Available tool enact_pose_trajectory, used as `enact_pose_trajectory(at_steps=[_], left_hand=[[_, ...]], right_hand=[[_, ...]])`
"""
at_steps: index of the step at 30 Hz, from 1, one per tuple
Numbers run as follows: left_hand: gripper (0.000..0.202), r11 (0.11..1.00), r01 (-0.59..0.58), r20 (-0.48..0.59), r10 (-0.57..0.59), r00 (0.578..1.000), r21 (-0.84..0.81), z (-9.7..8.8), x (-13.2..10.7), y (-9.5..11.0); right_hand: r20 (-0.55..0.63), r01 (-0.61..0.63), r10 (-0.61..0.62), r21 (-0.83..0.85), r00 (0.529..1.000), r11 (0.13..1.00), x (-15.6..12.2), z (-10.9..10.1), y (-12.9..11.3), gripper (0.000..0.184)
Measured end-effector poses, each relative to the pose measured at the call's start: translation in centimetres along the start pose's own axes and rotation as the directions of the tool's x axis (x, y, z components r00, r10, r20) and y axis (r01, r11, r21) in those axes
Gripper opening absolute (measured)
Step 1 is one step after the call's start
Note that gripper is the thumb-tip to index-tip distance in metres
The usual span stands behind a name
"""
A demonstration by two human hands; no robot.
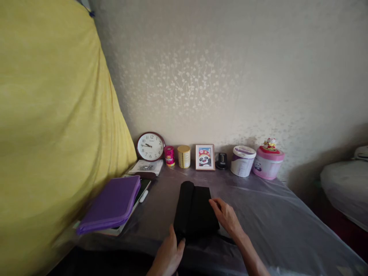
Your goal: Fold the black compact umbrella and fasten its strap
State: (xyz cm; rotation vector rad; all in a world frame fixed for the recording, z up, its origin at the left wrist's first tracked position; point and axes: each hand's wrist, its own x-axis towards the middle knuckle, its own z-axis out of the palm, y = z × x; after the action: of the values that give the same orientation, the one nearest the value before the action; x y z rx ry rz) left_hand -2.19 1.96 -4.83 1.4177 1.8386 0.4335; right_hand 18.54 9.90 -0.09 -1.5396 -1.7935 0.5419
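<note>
A black item (pixel 202 211), which looks like a fabric case or pouch partly rolled up, lies near the table's front edge. Its left side forms a thick roll, while the right side is a flat flap. My left hand (pixel 169 251) grips the near end of the roll, thumb and fingers on either side of it. At the flap's right edge, my right hand (pixel 225 214) is closed with the fingertips pinching the border. A dark strap or cord (pixel 225 238) trails from beneath the case toward my right wrist.
Left on the table (pixel 244 203), a purple zip case (pixel 110 203) rests on a board-like item beside a white marker (pixel 143 196). Along the wall stand a clock (pixel 151 146), cans (pixel 184 156), a panda picture frame (pixel 205 157) and tubs (pixel 243 161). A yellow curtain (pixel 57 115) hangs left.
</note>
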Motion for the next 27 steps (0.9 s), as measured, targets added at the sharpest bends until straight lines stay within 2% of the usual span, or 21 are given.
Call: enact_pose_trajectory(at_steps=[3, 6, 9, 12, 15, 19, 22, 27], left_hand=[[0.059, 0.998, -0.041, -0.008, 0.041, 0.999, 0.058, 0.1, 0.2, -0.1], [0.061, 0.993, -0.048, -0.015, 0.050, 0.999, 0.108, 0.3, 0.2, 0.0], [0.063, 0.988, -0.040, -0.020, 0.043, 0.999, 0.150, 0.3, 0.2, 0.1], [0.064, 0.983, -0.037, -0.016, 0.040, 0.999, 0.182, 0.3, 0.3, 0.2], [0.064, 0.979, -0.031, -0.009, 0.033, 0.999, 0.202, 0.2, 0.4, 0.2], [0.065, 0.974, -0.037, -0.002, 0.038, 0.999, 0.223, 0.0, 0.3, 0.4], [0.065, 0.973, -0.060, -0.001, 0.062, 0.998, 0.222, -0.1, 0.1, 0.6], [0.068, 0.973, -0.052, 0.003, 0.053, 0.999, 0.223, -0.3, -0.1, 0.7]], right_hand=[[0.017, -0.036, 0.039, -0.131, 0.999, 0.991, 0.2, 0.2, -0.4, 0.033], [0.029, -0.056, 0.061, -0.162, 0.998, 0.985, 0.9, 1.0, 0.5, 0.034], [0.025, -0.081, 0.082, -0.025, 0.996, 0.996, 1.7, 1.7, 1.8, 0.034], [0.119, -0.144, 0.116, 0.256, 0.986, 0.956, 2.3, 2.1, 1.8, 0.033], [0.236, -0.216, 0.113, 0.477, 0.965, 0.852, 2.9, 2.5, 0.3, 0.038], [0.251, -0.249, 0.119, 0.585, 0.961, 0.772, 3.9, 4.4, -2.6, 0.045], [0.224, -0.254, 0.149, 0.575, 0.963, 0.777, 4.7, 6.7, -4.0, 0.049], [0.168, -0.209, 0.148, 0.445, 0.975, 0.871, 5.4, 10.1, -5.1, 0.052]])
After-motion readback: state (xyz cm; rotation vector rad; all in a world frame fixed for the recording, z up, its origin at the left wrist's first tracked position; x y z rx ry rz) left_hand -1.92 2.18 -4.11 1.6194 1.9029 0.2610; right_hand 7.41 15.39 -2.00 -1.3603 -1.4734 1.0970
